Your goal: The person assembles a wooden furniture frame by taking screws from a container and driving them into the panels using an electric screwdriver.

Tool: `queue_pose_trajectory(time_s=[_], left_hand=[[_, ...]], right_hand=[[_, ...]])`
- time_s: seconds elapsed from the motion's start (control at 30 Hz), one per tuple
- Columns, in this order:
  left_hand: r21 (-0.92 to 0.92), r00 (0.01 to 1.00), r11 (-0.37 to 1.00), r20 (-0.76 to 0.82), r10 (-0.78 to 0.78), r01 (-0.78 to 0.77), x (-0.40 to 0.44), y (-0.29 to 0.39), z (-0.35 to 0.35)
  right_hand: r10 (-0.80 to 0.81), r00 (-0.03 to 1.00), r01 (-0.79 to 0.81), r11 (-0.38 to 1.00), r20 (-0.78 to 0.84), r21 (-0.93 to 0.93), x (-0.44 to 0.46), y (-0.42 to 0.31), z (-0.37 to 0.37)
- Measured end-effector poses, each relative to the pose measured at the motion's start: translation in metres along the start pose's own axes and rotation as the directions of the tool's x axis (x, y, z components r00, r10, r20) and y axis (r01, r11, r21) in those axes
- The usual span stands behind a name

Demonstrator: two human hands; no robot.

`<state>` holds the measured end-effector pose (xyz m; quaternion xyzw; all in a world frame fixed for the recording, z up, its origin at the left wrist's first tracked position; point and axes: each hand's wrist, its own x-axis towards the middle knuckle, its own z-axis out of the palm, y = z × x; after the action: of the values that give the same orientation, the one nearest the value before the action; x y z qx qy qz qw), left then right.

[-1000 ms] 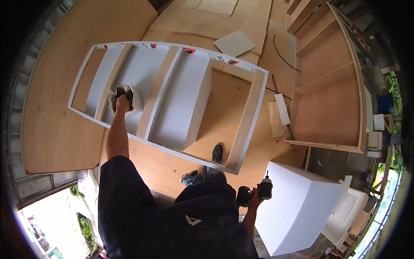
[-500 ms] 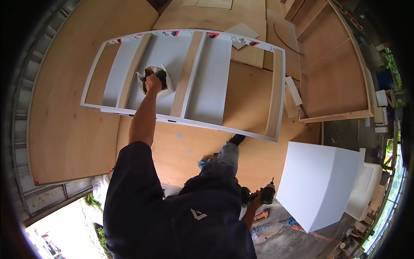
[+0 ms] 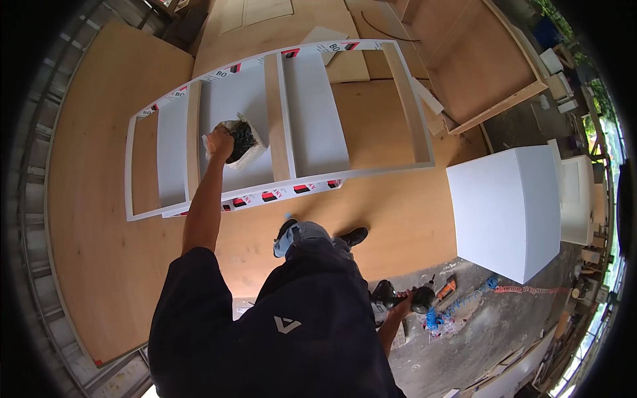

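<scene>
From my end I judge the bag (image 3: 256, 155), left of centre, soft but weighty, best held where my left hand (image 3: 219, 142) grips its rim, my right hand (image 3: 402, 306) clutching a drill (image 3: 423, 300).

What lies in the bag (image 3: 251, 158) cannot be made out beyond a dark mass, and the fingertips of the left hand (image 3: 220, 142) are hidden at its rim. The handle of the drill (image 3: 423, 300) is mostly covered by the right hand (image 3: 401, 306). Part of the lower edge of the white frame (image 3: 365, 171) is blocked by the left forearm (image 3: 204, 209). The wooden shelf (image 3: 484, 66) is cut off by the top edge, the shirt (image 3: 285, 358) by the bottom edge. The clutter at the far right is too small to be told apart.
</scene>
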<state>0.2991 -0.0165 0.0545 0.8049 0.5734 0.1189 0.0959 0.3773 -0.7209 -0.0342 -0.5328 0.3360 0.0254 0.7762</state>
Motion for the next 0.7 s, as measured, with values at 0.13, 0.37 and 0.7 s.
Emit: queue_pose_trajectory(time_s=[0.13,0.37,0.7], left_hand=[[-0.065,0.998,0.996,0.004,0.069,-0.069,-0.004,0.012,-0.022],[-0.392,0.968,0.898,0.059,0.244,-0.202,0.016,-0.004,-0.039],[-0.87,0.716,0.064,0.442,0.541,0.489,0.04,-0.024,-0.051]], right_hand=[[-0.088,0.995,0.089,0.996,-0.035,0.005,-0.035,0.014,0.023],[-0.282,0.957,0.284,0.959,0.071,-0.011,-0.115,0.065,0.076],[-0.314,0.938,0.295,0.946,0.145,0.136,-0.277,0.135,0.122]])
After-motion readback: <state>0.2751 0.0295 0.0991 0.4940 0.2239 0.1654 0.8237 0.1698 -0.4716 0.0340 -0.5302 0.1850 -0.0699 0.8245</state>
